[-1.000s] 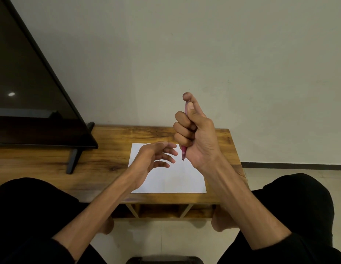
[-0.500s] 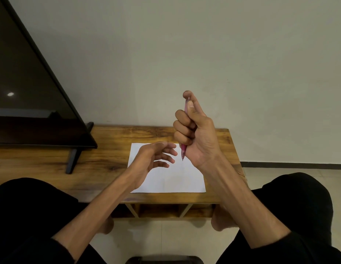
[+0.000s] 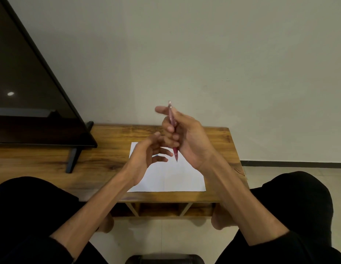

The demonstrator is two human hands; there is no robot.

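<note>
My right hand [image 3: 186, 136] grips a pink pen [image 3: 173, 130] upright above the table, its tip pointing down toward the paper and its clicker end free at the top, the thumb lifted off to the left. My left hand [image 3: 146, 157] hovers just left of it, fingers loosely spread and holding nothing, its fingertips close to my right hand's knuckles. A white sheet of paper [image 3: 177, 178] lies flat on the wooden table [image 3: 108, 149] beneath both hands; a small blue mark shows near my left fingers.
A large dark screen [image 3: 28, 103] on black feet stands on the table's left part, against the pale wall. My knees in black trousers flank the table's front edge. Shelf openings [image 3: 162, 208] show under the tabletop. Tiled floor lies to the right.
My right thumb has come off the pen's top end and swung left, leaving the clicker exposed. My left hand has risen slightly toward my right hand.
</note>
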